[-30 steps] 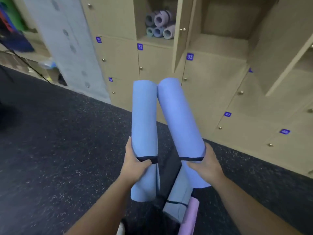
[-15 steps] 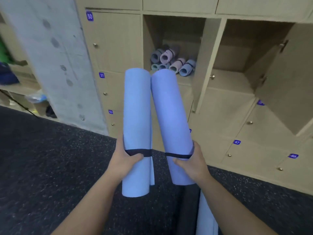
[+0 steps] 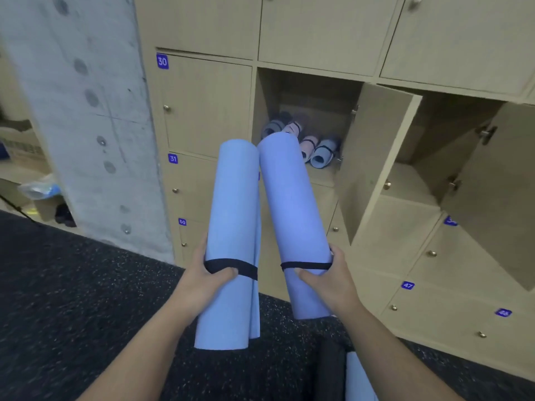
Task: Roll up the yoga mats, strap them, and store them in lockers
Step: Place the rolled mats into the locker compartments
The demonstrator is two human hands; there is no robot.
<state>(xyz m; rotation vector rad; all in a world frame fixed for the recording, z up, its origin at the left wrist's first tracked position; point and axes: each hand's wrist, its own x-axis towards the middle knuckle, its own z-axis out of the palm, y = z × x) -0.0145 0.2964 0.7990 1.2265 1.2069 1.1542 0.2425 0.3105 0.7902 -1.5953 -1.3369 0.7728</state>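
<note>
A wall of pale wooden lockers (image 3: pixel 318 30) with blue number tags fills the view from twelve to three o'clock. A grey concrete pillar (image 3: pixel 84 117) stands at ten o'clock, and the dark speckled rubber floor (image 3: pixel 72 299) spreads from eight to six o'clock.

Two lockers stand with doors swung out. The open locker at twelve o'clock (image 3: pixel 307 94) holds a small stack of rolled mats in blue and pink (image 3: pixel 307 143), ends facing me; the open locker at two o'clock (image 3: pixel 428 151) shows only bare wood.

I hold two rolled light-blue yoga mats, tilted upward and away from me, their far ends touching just below the stocked locker. My left hand (image 3: pixel 202 282) grips the left blue mat (image 3: pixel 231 227) at its black strap (image 3: pixel 231 266), fingers (image 3: pixel 224 274) clamped round the roll with the thumb lying under the band. My right hand (image 3: pixel 330 282) grips the right blue mat (image 3: pixel 295 212) the same way, fingers clamped at its thin black strap (image 3: pixel 307 266).

At five o'clock, beside my dark trouser leg, a sliver of another blue mat (image 3: pixel 357 377) shows at the bottom edge.
</note>
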